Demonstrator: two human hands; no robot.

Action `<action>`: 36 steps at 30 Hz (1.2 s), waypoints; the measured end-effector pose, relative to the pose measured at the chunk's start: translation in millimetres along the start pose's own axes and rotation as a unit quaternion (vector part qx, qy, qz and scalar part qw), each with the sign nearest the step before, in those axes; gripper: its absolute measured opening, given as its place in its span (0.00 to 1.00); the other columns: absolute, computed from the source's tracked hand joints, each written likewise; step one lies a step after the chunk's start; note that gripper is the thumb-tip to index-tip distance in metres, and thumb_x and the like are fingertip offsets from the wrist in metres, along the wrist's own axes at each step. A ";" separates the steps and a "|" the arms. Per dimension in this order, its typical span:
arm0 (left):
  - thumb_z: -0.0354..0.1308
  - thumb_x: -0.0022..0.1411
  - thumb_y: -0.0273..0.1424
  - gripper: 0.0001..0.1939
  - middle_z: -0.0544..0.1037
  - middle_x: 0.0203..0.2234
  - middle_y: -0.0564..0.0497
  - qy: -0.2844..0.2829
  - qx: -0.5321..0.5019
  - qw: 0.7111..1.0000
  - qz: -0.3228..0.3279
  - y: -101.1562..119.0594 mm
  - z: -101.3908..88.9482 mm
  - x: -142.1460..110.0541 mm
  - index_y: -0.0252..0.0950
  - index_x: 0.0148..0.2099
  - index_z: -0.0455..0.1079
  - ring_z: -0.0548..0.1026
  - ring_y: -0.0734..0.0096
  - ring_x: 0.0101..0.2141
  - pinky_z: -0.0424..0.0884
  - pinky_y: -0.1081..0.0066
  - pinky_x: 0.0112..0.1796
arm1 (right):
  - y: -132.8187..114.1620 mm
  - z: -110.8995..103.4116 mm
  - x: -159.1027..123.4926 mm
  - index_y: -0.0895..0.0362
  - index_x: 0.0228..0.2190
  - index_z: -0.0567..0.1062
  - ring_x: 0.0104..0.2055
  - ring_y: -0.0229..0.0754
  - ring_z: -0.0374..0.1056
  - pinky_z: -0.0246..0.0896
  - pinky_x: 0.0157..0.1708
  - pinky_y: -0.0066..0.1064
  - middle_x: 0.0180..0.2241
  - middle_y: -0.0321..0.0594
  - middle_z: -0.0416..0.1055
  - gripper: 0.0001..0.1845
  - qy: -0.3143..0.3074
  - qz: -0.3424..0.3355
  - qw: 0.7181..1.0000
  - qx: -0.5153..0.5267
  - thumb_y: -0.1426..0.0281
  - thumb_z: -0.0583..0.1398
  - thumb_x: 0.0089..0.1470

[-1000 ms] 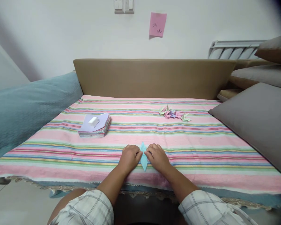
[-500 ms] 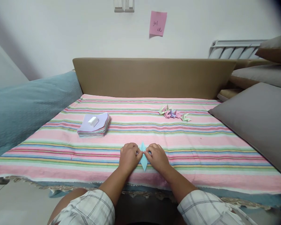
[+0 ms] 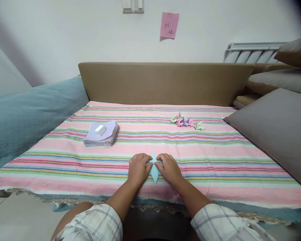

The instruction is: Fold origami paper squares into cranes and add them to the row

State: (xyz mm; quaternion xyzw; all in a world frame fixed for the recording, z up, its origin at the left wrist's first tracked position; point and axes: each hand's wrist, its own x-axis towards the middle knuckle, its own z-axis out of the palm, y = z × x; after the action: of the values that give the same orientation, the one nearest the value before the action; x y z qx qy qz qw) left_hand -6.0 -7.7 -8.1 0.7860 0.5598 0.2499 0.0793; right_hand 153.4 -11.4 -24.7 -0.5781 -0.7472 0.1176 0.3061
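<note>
A light-blue paper (image 3: 155,174), folded into a long narrow diamond, lies on the striped cloth with one point toward me. My left hand (image 3: 139,167) is at its left edge, thumb and forefinger tips on the paper near its middle. From the other side my right hand (image 3: 168,168) touches the right edge the same way, thumb opposite the left thumb. The other fingers of both hands are curled. Part of the paper's upper half shows between the fingertips.
A stack of coloured paper (image 3: 100,137) with a small white block (image 3: 100,130) on top sits at the left. Several folded paper cranes (image 3: 184,122) stand at the back right. Grey cushions (image 3: 273,124) border the right side, a blue-covered armrest (image 3: 40,110) the left. Striped cloth (image 3: 65,160) covers the seat.
Both thumbs and forefingers have spread a little apart from each other along the paper's edges. The paper has stayed in nearly the same place.
</note>
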 end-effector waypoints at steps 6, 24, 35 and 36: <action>0.58 0.56 0.34 0.08 0.76 0.37 0.52 0.006 -0.001 1.000 0.013 -2.0 2.3 -0.2 0.43 0.40 0.73 0.69 0.63 0.42 0.60 0.63 0.43 | -0.6 -0.4 -1.0 0.55 0.33 0.70 0.38 0.43 0.62 0.54 0.39 0.32 0.35 0.39 0.70 0.04 -0.001 -0.011 1.000 -0.018 0.68 0.56 0.54; 0.51 0.62 0.36 0.11 0.75 0.46 0.51 0.022 0.088 0.993 0.081 -2.1 7.4 -5.7 0.44 0.42 0.74 0.66 0.58 0.46 0.60 0.57 0.46 | -4.0 1.2 -6.0 0.52 0.40 0.73 0.40 0.43 0.61 0.53 0.40 0.32 0.36 0.40 0.69 0.10 -0.007 -0.027 0.995 -0.096 0.65 0.55 0.57; 0.49 0.63 0.30 0.10 0.72 0.50 0.51 -0.018 0.103 0.987 0.118 1.9 5.8 -0.7 0.41 0.37 0.72 0.63 0.54 0.53 0.57 0.53 0.50 | -3.2 0.3 -4.1 0.51 0.39 0.76 0.39 0.42 0.61 0.54 0.39 0.32 0.36 0.40 0.69 0.11 -0.016 -0.017 0.995 -0.099 0.67 0.54 0.58; 0.49 0.63 0.30 0.10 0.72 0.50 0.51 -0.023 0.102 0.988 0.113 1.4 6.4 -0.4 0.41 0.38 0.72 0.63 0.55 0.53 0.57 0.53 0.50 | -3.1 -0.1 -4.1 0.51 0.39 0.76 0.39 0.42 0.61 0.54 0.39 0.32 0.36 0.40 0.69 0.11 -0.018 -0.016 0.995 -0.098 0.67 0.54 0.58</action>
State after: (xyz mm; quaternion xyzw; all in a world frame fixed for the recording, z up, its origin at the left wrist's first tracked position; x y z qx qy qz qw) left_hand -1.8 -7.6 -13.2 0.8539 0.4880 0.1803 -0.0169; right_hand 151.6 -16.2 -24.3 -0.5912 -0.7695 0.0495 0.2366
